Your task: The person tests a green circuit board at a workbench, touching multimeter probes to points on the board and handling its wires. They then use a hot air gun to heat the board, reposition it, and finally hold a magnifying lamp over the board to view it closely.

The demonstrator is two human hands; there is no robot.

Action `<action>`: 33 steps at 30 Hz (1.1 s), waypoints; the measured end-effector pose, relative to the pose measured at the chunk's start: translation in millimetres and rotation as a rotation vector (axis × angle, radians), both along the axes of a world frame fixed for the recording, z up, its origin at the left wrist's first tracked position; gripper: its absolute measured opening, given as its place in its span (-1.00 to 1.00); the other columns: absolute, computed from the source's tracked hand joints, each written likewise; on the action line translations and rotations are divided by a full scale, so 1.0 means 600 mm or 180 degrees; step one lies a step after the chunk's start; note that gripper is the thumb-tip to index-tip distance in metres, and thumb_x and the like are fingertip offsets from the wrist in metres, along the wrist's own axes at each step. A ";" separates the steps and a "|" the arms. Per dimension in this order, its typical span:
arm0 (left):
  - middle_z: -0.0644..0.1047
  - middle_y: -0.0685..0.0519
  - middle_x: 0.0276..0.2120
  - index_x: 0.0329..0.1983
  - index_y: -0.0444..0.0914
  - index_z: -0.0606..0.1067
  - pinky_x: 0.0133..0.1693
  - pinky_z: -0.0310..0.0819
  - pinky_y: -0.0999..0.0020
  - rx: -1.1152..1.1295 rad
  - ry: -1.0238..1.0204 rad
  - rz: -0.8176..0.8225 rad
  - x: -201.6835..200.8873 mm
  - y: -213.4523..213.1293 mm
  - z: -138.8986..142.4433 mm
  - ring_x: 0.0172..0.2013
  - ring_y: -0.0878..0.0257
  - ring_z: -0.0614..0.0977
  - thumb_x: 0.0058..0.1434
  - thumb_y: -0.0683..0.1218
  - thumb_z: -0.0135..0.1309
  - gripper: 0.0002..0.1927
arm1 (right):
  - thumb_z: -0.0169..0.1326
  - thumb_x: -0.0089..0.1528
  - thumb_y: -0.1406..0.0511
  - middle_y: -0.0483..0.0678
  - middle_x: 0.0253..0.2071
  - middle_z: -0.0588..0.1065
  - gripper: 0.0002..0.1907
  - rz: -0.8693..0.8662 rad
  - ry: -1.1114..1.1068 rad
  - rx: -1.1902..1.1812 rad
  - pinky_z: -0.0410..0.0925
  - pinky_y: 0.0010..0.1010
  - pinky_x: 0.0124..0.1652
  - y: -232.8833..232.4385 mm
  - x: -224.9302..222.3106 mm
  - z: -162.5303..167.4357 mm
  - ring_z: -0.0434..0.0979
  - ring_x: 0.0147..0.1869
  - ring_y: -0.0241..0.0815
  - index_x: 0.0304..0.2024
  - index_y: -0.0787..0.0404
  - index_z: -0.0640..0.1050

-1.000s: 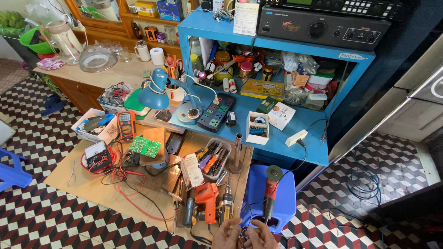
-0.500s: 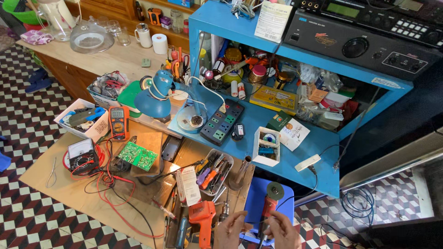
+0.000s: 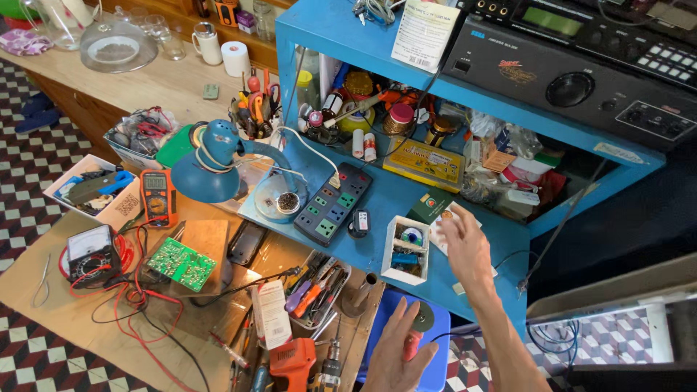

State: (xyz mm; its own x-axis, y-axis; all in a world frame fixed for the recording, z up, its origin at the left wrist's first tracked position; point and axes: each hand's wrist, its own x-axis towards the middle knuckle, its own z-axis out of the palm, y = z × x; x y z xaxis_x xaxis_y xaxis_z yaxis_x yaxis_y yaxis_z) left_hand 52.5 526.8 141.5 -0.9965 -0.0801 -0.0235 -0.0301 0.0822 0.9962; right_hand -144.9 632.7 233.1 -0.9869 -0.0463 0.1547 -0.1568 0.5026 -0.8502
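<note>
Lifting off the grinder, my right hand (image 3: 465, 250) is hovering, fingers spread, over the blue bench (image 3: 392, 199); my left hand (image 3: 396, 356) is gripping the angle grinder (image 3: 415, 330), disc end pointing away, above checkered floor (image 3: 29, 163).

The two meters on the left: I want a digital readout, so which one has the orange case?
The upright handheld meter beside the blue lamp. The other meter, nearer the camera, is black with a white needle dial and red leads.
</note>
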 end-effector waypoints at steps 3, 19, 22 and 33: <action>0.19 -0.15 0.46 0.45 -0.19 0.25 0.15 0.49 0.21 0.0315 -0.0370 0.0172 -0.049 0.013 0.010 0.16 0.11 0.61 0.13 0.10 0.21 -0.18 | 0.04 0.34 0.23 0.15 -0.02 0.59 -0.70 0.0399 0.0993 0.0799 0.44 -0.22 0.03 -0.012 -0.175 -0.028 0.63 0.01 0.07 0.05 0.23 0.57; 0.15 -0.11 0.44 0.50 -0.11 0.16 0.16 0.52 0.06 0.0455 -0.1165 0.0041 -0.366 0.153 -0.394 0.20 0.00 0.54 0.33 0.08 0.17 -0.26 | -0.08 0.34 0.32 0.24 0.10 0.48 -0.62 0.0875 0.0727 0.2187 0.32 0.09 0.05 -0.160 -0.778 -0.143 0.45 0.15 0.32 0.19 0.14 0.50; 0.18 -0.10 0.42 0.49 -0.11 0.19 0.15 0.53 0.07 0.0407 -0.1277 0.0088 -0.395 0.154 -0.416 0.18 0.01 0.56 0.34 0.06 0.16 -0.30 | -0.12 0.44 0.24 0.30 0.08 0.49 -0.68 0.0913 0.0523 0.2663 0.32 0.15 0.06 -0.163 -0.818 -0.167 0.45 0.15 0.38 0.15 0.21 0.51; 0.28 -0.09 0.36 0.42 -0.14 0.29 0.13 0.57 0.13 0.0316 -0.1371 0.0208 -0.435 0.133 -0.460 0.11 0.07 0.61 0.37 0.00 0.11 -0.43 | 0.34 0.11 0.13 0.40 0.26 0.33 -0.30 0.0909 0.0854 0.4312 0.38 0.25 0.02 -0.189 -0.891 -0.217 0.46 0.19 0.43 0.20 0.36 0.48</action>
State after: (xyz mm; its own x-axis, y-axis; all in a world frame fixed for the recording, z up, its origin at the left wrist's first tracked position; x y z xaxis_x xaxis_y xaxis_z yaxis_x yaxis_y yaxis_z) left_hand -208.8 606.3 -134.6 -0.8871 -0.1191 -0.4460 -0.4459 -0.0292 0.8946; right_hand -679.3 519.1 102.9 -0.8664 -0.4993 0.0088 -0.4685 0.8189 0.3316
